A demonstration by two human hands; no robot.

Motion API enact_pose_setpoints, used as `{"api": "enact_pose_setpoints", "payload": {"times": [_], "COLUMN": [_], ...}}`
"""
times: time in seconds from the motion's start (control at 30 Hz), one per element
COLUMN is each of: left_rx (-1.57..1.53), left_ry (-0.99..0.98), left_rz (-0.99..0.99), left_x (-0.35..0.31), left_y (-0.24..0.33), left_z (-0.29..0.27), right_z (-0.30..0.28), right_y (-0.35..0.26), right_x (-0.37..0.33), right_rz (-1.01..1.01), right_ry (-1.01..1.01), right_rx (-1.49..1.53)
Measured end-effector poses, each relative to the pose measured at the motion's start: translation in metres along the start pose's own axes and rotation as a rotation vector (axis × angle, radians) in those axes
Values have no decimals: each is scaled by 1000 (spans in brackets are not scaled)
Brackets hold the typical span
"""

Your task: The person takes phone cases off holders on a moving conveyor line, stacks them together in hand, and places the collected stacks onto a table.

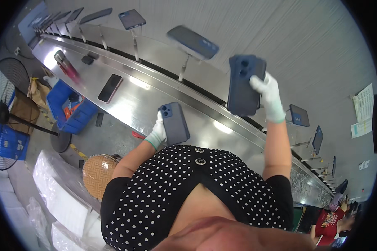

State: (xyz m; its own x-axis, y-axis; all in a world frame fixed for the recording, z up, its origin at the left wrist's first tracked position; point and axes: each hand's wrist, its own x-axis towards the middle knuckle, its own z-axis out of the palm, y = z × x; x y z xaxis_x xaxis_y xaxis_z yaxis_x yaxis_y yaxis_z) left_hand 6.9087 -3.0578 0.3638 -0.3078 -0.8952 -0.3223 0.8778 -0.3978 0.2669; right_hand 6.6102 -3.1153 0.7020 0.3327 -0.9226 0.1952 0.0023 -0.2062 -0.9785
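My left hand, in a white glove with a green cuff, grips a dark blue phone case just in front of my chest, its camera cutouts toward the top. Over the far side of the steel bench, my gloved right hand is closed on the right edge of another dark blue phone case, thumb across its face. Doubled edges show on this case; whether it is one or a small stack I cannot tell. To its left, a similar case sits tilted on a thin stand.
A line of stands bearing cases runs along a slot behind the steel bench. On the bench lie a smartphone and a pink bottle. Blue bins, a fan and a woven stool stand left. Another person is at lower right.
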Motion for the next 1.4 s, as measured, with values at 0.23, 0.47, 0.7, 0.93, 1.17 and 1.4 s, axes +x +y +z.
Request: {"api": "enact_pose_setpoints", "payload": {"times": [0.23,0.47,0.7,0.93,1.17,1.4], "left_rx": [116,544,1029,395,911,839], "left_ry": [-139,-151,-243,-1247,-365,-95], "left_rz": [-300,-875,-1222,-1571,-1539,-984], "left_x": [-6,31,0,16,86,85], "left_y": [-117,-324,-517,-615,-440,-264], "left_z": [134,153,185,136,156,53], "right_z": [20,-74,-130,-207,-304,-232], "right_y": [96,185,83,152,235,50], "right_x": [-143,-330,-470,-727,-737,-240], "right_rz": [346,171,938,969,682,-405], "right_ry": [21,823,925,447,1278,608], "right_rx": [-59,-230,-622,-1412,-384,-1177]}}
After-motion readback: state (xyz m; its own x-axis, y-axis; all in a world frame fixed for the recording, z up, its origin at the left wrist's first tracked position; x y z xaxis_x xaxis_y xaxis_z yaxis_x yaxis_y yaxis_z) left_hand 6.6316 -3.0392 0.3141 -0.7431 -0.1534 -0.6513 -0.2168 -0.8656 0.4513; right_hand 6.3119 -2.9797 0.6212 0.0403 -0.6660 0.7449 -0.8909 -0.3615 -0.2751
